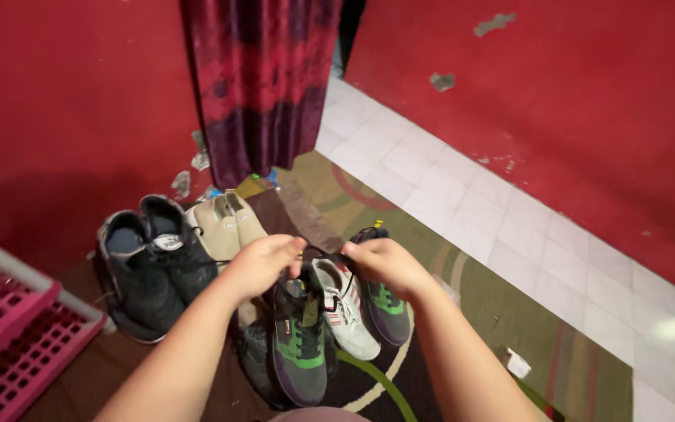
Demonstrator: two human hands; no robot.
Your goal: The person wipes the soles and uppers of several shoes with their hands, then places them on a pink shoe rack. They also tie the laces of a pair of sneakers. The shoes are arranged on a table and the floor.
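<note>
pink rack [9,328], dark curtain [255,78], black shoes [146,262]

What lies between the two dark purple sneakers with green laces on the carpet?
In the head view, a white sneaker with red stripes lies between the left purple-green sneaker and the right one.

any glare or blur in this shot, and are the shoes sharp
Head view: a bright glare patch on the white floor tiles at right; both hands look slightly soft, as from motion; the green-laced shoe and black shoes are fairly sharp but dim; straight edges bow from the wide lens.
</note>
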